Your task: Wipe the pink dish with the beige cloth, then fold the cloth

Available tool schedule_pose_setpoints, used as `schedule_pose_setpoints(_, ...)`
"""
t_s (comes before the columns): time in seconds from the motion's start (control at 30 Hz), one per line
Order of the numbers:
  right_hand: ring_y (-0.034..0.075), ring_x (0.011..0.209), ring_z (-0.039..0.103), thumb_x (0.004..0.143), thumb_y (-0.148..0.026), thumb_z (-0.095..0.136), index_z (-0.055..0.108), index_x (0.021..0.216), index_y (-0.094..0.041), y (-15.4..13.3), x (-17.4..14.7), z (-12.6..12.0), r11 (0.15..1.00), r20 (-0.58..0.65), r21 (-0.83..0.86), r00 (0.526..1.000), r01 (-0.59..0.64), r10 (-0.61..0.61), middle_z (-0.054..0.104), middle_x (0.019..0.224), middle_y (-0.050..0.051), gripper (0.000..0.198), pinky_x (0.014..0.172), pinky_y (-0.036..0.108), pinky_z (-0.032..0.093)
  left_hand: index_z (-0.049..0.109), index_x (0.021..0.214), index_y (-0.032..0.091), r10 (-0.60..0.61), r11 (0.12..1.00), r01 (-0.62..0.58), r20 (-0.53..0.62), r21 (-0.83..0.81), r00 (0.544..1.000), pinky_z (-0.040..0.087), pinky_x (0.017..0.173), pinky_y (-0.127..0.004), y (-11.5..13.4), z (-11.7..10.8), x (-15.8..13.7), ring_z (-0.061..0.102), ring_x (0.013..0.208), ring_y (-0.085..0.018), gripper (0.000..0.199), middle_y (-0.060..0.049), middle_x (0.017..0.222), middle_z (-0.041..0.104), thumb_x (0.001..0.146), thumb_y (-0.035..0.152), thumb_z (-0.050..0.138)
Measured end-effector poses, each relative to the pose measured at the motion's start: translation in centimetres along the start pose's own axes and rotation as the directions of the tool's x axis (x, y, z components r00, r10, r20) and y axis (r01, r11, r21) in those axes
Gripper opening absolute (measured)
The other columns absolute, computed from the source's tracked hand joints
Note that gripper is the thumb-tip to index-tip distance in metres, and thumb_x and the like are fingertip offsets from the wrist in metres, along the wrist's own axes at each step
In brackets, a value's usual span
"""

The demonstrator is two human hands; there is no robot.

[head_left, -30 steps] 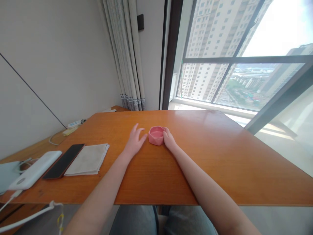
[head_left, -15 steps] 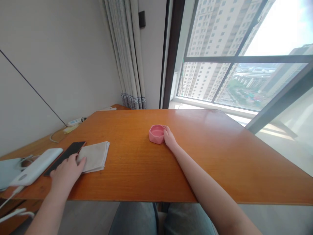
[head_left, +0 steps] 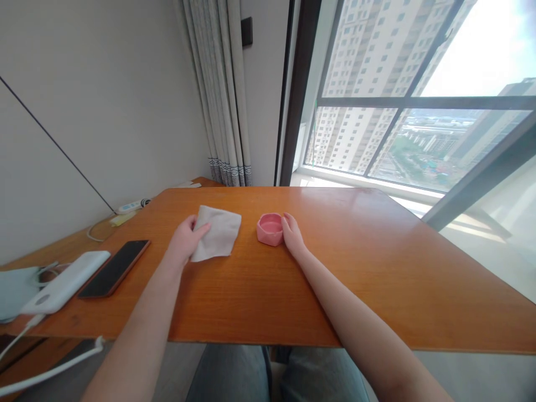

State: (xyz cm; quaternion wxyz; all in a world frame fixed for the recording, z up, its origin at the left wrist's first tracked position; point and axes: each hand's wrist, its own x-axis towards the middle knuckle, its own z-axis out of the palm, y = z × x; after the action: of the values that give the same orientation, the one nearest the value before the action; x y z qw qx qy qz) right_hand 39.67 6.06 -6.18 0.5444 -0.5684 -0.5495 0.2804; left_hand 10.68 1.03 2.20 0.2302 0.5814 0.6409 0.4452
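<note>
A folded light-grey cloth (head_left: 218, 234) is pinched at its left edge by my left hand (head_left: 187, 237), thumb on top and fingers partly hidden behind. It is held above the table, left of a small pink faceted dish (head_left: 269, 229). That dish has thick angular walls, looks like an ashtray, and stands upright on the wooden table (head_left: 259, 301). Around its right side rests my right hand (head_left: 292, 233), gripping the wall. Some of those fingers are hidden behind the dish. A gap separates cloth and dish.
Left of my left arm lie a phone (head_left: 115, 269) with a dark screen and a white power bank (head_left: 65, 282) with a cable plugged in. A power strip (head_left: 130, 207) sits by the wall. A large window (head_left: 402, 106) is on the right.
My left hand has moved right and away from me, carrying the cloth from beside the phone towards the pink dish. The phone is now uncovered. My right hand stays on the dish.
</note>
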Motion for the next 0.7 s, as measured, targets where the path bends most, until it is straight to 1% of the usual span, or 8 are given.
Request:
schedule_pose_setpoints(0.1, 0.024, 0.129, 0.043, 0.085, -0.056, 0.044, 0.05, 0.127, -0.02, -2.4, -0.5, -0.6, 0.983, -0.015, 0.148, 0.995, 0.104, -0.103, 0.051, 0.136, 0.01, 0.056, 0.109, 0.04, 0.032, 0.059, 0.093, 0.016, 0.005, 0.885, 0.124, 0.274, -0.449, 0.962, 0.05, 0.071, -0.036, 4.9, 4.2, 0.6, 0.063, 0.077, -0.022, 0.043, -0.005, 0.084, 0.066, 0.061, 0.042, 0.07)
schedule_pose_setpoints(0.2, 0.026, 0.122, 0.052, 0.084, -0.069, 0.032, 0.054, 0.125, -0.021, -5.1, -0.7, -1.7, 0.894, 0.212, 0.445, 0.976, -0.047, -0.054, 0.058, 0.129, 0.009, 0.067, 0.101, 0.042, 0.042, 0.059, 0.095, 0.015, 0.065, 0.759, 0.241, 0.439, -0.604, 0.896, 0.05, 0.073, -0.035, 7.9, 8.1, 1.3, 0.062, 0.076, -0.02, 0.039, -0.006, 0.084, 0.066, 0.064, 0.036, 0.068)
schedule_pose_setpoints(0.33, 0.031, 0.115, 0.058, 0.081, -0.079, 0.014, 0.059, 0.118, -0.018, -6.3, -0.1, -3.7, 0.686, 0.537, 0.61, 0.844, -0.396, 0.009, 0.063, 0.122, 0.013, 0.084, 0.093, 0.049, 0.048, 0.055, 0.081, 0.016, 0.05, 0.877, 0.071, 0.239, -0.474, 0.97, 0.048, 0.072, -0.033, 8.6, 11.5, 2.4, 0.058, 0.073, -0.018, 0.023, -0.002, 0.078, 0.061, 0.066, 0.03, 0.067)
schedule_pose_setpoints(0.4, 0.03, 0.111, 0.06, 0.082, -0.076, 0.023, 0.061, 0.112, -0.015, -5.7, 0.3, -4.2, 0.673, 0.581, 0.567, 0.81, -0.475, 0.081, 0.066, 0.114, 0.015, 0.077, 0.093, 0.049, 0.049, 0.051, 0.074, 0.018, 0.114, 0.94, -0.062, 0.136, -0.336, 0.984, 0.046, 0.072, -0.031, 8.3, 12.5, 2.5, 0.056, 0.072, -0.017, 0.021, 0.0, 0.072, 0.057, 0.066, 0.028, 0.068)
schedule_pose_setpoints(0.5, 0.029, 0.106, 0.063, 0.085, -0.053, 0.05, 0.062, 0.105, -0.014, -4.6, 0.7, -3.8, 0.691, 0.606, 0.442, 0.758, -0.572, 0.239, 0.07, 0.103, 0.016, 0.046, 0.093, 0.047, 0.05, 0.05, 0.074, 0.019, 0.204, 0.939, -0.131, 0.207, -0.317, 0.957, 0.045, 0.07, -0.029, 7.4, 13.8, 2.0, 0.055, 0.072, -0.016, 0.021, 0.001, 0.072, 0.056, 0.069, 0.031, 0.067)
schedule_pose_setpoints(0.6, 0.027, 0.107, 0.062, 0.083, -0.033, 0.055, 0.057, 0.113, -0.014, -4.5, 0.7, -3.2, 0.711, 0.356, 0.51, 0.872, -0.483, 0.337, 0.067, 0.11, 0.014, 0.036, 0.095, 0.046, 0.048, 0.048, 0.081, 0.02, 0.175, 0.902, -0.084, 0.181, -0.424, 0.968, 0.045, 0.071, -0.029, 5.7, 15.1, 1.5, 0.056, 0.075, -0.016, 0.021, -0.001, 0.078, 0.058, 0.08, 0.04, 0.056)
schedule_pose_setpoints(0.67, 0.025, 0.117, 0.055, 0.086, -0.034, 0.048, 0.049, 0.125, -0.017, -4.9, 0.7, -3.4, 0.811, -0.063, 0.554, 0.963, -0.185, 0.263, 0.061, 0.123, 0.012, 0.042, 0.102, 0.045, 0.043, 0.047, 0.083, 0.02, 0.159, 0.902, -0.106, 0.093, -0.418, 0.983, 0.046, 0.079, -0.032, 4.2, 15.8, 1.4, 0.058, 0.085, -0.018, 0.018, -0.003, 0.087, 0.06, 0.085, 0.038, 0.049)
schedule_pose_setpoints(0.7, 0.024, 0.124, 0.05, 0.088, -0.036, 0.044, 0.045, 0.129, -0.018, -5.1, 0.7, -3.7, 0.867, -0.251, 0.498, 0.953, -0.022, 0.169, 0.056, 0.129, 0.011, 0.045, 0.106, 0.045, 0.038, 0.048, 0.084, 0.02, 0.174, 0.915, -0.142, 0.052, -0.377, 0.983, 0.044, 0.086, -0.034, 3.4, 16.1, 1.5, 0.057, 0.094, -0.019, 0.015, -0.005, 0.094, 0.06, 0.084, 0.035, 0.05)
